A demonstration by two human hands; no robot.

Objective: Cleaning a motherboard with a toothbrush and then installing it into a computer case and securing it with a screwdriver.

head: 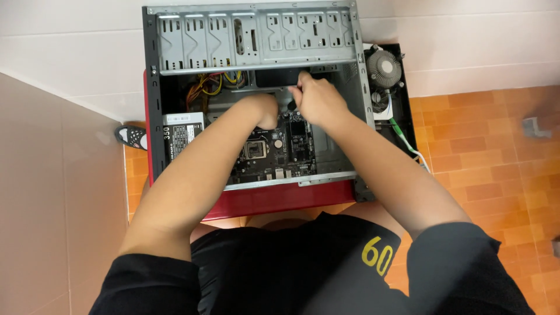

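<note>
- Lying on its side on the orange tiled floor [490,151], an open computer case [153,105] is showing its circuit board [274,153].
- The left hand [265,111] is reaching inside above the board, grip curled shut; around what, I cannot tell.
- The right hand [318,99] is pinching a small dark tool [291,105] just beside it.
- A cooling fan [383,68] is sitting right of the case.

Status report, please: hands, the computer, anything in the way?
Left hand fisted over motherboard. Right hand pinching something small, unclear. Computer case open. Loose cooler fan beside it.
</note>
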